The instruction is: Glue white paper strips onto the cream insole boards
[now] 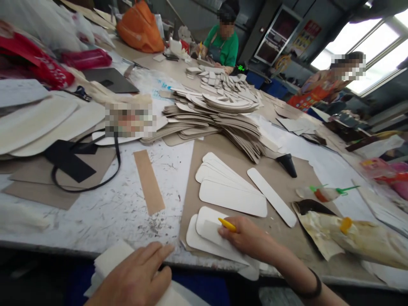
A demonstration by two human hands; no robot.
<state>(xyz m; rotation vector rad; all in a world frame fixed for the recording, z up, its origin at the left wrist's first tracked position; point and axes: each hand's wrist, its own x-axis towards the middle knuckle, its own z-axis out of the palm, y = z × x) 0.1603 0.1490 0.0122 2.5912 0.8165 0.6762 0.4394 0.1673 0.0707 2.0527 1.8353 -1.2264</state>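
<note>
Nearest the camera, spreads the left hand [137, 272] palm down over a stack of pale sheets [113, 257] at the near edge of the table [121, 216], with fingers long and slightly bent, perhaps to steady the sheets. Cannot tell whether the thumb pinches any of them.

Half closes the right hand [251, 238] around a slim yellow stick [228, 224], pen-like, with its tip aimed left and away; probably lodges it there to leave the fingertips free. Touches with those fingertips a pair of white strips [207, 214], one lapped over the other, just left of and below the hand.

Has, just beyond the right hand, a fan of strips [232, 197], seemingly splayed so that each rounded end stays easy to pick up, and to its far right a single strip [270, 197], narrow and round-cornered. Uses under all these a dull grey-brown board [302, 180], maybe as a clean, flat bed over the scuffed, dark-flecked white table.

Sets beyond the left hand a straight tan strip [149, 182], square-ended and matte. Leaves, well beyond both hands, a heap of curved pieces [213, 117], stiff-looking and card-like, likely nested for their matching curves.
</note>
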